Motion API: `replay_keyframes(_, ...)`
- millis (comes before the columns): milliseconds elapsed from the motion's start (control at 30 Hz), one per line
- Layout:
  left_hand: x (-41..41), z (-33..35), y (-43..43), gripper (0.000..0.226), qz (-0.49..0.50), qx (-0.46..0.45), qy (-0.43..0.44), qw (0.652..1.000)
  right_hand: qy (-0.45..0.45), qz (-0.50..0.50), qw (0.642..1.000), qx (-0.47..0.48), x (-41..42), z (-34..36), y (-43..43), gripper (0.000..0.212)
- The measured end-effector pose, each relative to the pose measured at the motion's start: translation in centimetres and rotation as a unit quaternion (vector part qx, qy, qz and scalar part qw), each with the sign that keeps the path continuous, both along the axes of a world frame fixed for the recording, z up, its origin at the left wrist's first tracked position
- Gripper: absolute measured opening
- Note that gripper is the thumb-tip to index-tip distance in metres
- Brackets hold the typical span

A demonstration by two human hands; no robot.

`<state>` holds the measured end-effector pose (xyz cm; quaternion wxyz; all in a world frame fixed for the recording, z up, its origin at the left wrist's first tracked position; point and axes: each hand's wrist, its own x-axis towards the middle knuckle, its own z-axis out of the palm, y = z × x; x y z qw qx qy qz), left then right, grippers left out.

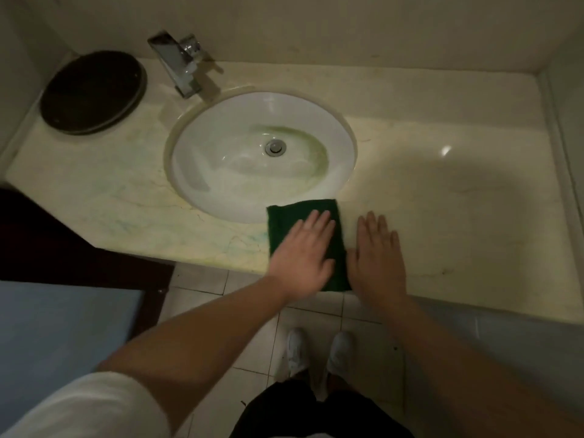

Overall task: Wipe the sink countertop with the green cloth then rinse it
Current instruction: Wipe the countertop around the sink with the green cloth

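A folded dark green cloth (294, 213) lies on the pale marble countertop (442, 197), at the front edge just right of the white oval sink basin (221, 172); its far left corner overlaps the basin's rim. My left hand (301, 256) lies flat on the cloth with straight fingers, pressing it down. Just right of the cloth, my right hand (377, 259) rests flat on the bare countertop, fingers straight and slightly spread. A chrome faucet (180, 63) stands behind the basin at the upper left; no water is running.
A round dark tray (93, 91) sits on the countertop's far left. Walls close in behind and on the right. A dark wooden edge (47, 241) borders the counter's left front. Below are a tiled floor and my white shoes (319, 350).
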<state>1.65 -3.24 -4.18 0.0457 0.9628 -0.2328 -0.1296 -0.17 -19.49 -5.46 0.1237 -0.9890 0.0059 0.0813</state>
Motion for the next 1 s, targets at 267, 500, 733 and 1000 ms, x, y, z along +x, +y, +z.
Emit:
replay_keyframes(267,0.3,0.6,14.5,0.071,0.178,0.087,-0.006,0.980,-0.006,0.010,0.999,-0.044,0.0,-0.8,0.6,0.070)
replay_keyframes(500,-0.6,-0.2,3.0,0.076,0.094,0.012,0.016,0.995,-0.018,0.002,0.999,-0.048,-0.1,-1.3,1.0,0.067)
replay_keyframes(733,-0.1,-0.8,9.3,0.072,-0.065,0.039,-0.007,0.997,-0.031,-0.034,0.998,-0.035,-0.1,-0.9,5.7,0.070)
replay_keyframes(1000,3.3,-1.1,29.2,0.072,-0.082,0.019,-0.006,0.996,-0.036,-0.152,0.987,-0.031,1.9,-1.4,23.6,0.071)
